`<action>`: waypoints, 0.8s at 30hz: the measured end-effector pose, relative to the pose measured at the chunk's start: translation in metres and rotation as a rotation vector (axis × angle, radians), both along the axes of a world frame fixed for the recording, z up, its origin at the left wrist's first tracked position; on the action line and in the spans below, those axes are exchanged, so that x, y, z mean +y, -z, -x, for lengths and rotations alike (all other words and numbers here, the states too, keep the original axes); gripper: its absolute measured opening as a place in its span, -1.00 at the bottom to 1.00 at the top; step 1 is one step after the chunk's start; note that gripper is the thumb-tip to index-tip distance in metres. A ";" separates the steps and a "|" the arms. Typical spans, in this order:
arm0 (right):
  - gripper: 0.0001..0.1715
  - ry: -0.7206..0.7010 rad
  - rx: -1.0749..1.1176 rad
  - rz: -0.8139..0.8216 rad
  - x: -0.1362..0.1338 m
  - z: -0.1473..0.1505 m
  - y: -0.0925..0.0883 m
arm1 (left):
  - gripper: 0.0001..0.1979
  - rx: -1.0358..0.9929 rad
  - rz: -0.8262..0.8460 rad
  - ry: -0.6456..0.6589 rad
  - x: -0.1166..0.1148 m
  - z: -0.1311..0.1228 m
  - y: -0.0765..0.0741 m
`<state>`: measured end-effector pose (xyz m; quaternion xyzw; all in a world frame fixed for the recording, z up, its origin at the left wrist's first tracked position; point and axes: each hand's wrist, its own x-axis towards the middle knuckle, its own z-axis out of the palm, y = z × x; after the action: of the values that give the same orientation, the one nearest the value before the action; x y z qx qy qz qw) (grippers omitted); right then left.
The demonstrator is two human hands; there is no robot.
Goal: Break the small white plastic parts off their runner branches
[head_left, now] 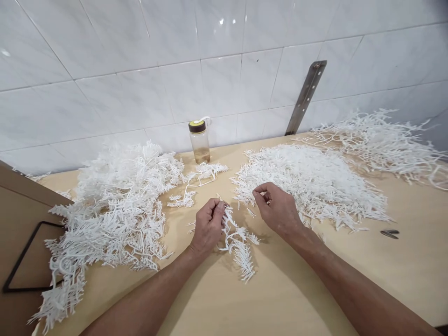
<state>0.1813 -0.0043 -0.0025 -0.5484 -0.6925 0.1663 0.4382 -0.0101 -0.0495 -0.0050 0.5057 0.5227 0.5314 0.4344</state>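
Note:
My left hand [208, 225] pinches a white branched plastic sprig [242, 254] between thumb and fingers. The sprig hangs to the right of that hand, its comb-like end low over the table. To the right, my right hand [276, 207] is closed in a pinch at the near left edge of a heap of small white pieces [301, 175]. Whether anything sits between its fingertips is too small to tell. A large pile of similar white sprigs [122, 219] lies left of my left hand. Some loose sprigs [205, 173] rest just beyond it.
A clear bottle [200, 147] with a dark and green lid stands near the tiled wall. Bare white stems [381, 144] are heaped at far right. Small dark metal snips [389, 233] lie on the wooden table [413, 275]. A perforated metal strip [306, 98] leans against the wall.

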 end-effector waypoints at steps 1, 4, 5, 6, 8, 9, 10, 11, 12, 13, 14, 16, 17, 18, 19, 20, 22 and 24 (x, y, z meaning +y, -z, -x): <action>-0.82 -0.061 0.069 0.072 -0.002 0.000 -0.003 | -0.69 -0.034 0.012 0.002 0.000 0.001 -0.001; -0.68 -0.412 0.291 0.359 -0.011 0.005 -0.006 | -0.69 -0.084 0.023 0.031 -0.004 0.005 -0.003; -0.67 -0.539 0.332 0.427 -0.013 0.008 -0.005 | -0.69 -0.069 0.006 0.047 -0.007 0.006 -0.004; -0.68 -0.641 0.342 0.460 -0.014 0.011 -0.003 | -0.68 -0.032 -0.029 0.070 -0.010 0.006 -0.005; -0.72 -0.707 0.293 0.401 -0.012 0.015 0.003 | -0.68 0.103 -0.133 0.190 -0.017 0.004 -0.007; -0.73 -0.669 0.247 0.317 -0.009 0.016 0.007 | -0.69 0.190 -0.193 0.283 -0.021 0.002 -0.007; -0.72 -0.593 0.201 0.204 -0.006 0.017 0.009 | -0.71 0.267 -0.252 0.375 -0.024 0.000 -0.007; -0.71 -0.515 0.156 0.089 -0.003 0.016 0.011 | -0.74 0.323 -0.303 0.436 -0.026 -0.002 -0.007; -0.70 -0.451 0.125 -0.015 0.000 0.015 0.012 | -0.76 0.358 -0.332 0.463 -0.027 -0.004 -0.007; -0.68 -0.410 0.108 -0.088 0.002 0.014 0.011 | -0.78 0.372 -0.340 0.457 -0.027 -0.005 -0.007; -0.67 -0.390 0.107 -0.126 0.002 0.013 0.009 | -0.78 0.365 -0.327 0.423 -0.027 -0.005 -0.006; -0.63 -0.378 0.143 -0.112 -0.001 0.013 0.005 | -0.75 0.319 -0.274 0.320 -0.026 -0.004 -0.005; -0.62 -0.383 0.168 -0.073 -0.004 0.014 0.002 | -0.74 0.290 -0.253 0.271 -0.026 -0.004 -0.005; -0.61 -0.398 0.195 -0.020 -0.007 0.016 0.000 | -0.74 0.262 -0.241 0.233 -0.026 -0.003 -0.005; -0.60 -0.429 0.221 0.042 -0.009 0.020 -0.001 | -0.74 0.241 -0.241 0.210 -0.026 -0.002 -0.005; -0.59 -0.481 0.243 0.109 -0.010 0.024 -0.002 | -0.75 0.231 -0.253 0.204 -0.027 -0.002 -0.005; -0.57 -0.611 0.267 0.226 -0.007 0.033 -0.002 | -0.74 0.232 -0.291 0.219 -0.029 -0.002 -0.005; -0.56 -0.723 0.256 0.301 -0.001 0.043 -0.002 | -0.72 0.247 -0.325 0.227 -0.030 -0.002 -0.005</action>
<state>0.1386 -0.0048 -0.0004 -0.3025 -0.7486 0.4758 0.3490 -0.0081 -0.0791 0.0005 0.6858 0.4193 0.4902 0.3370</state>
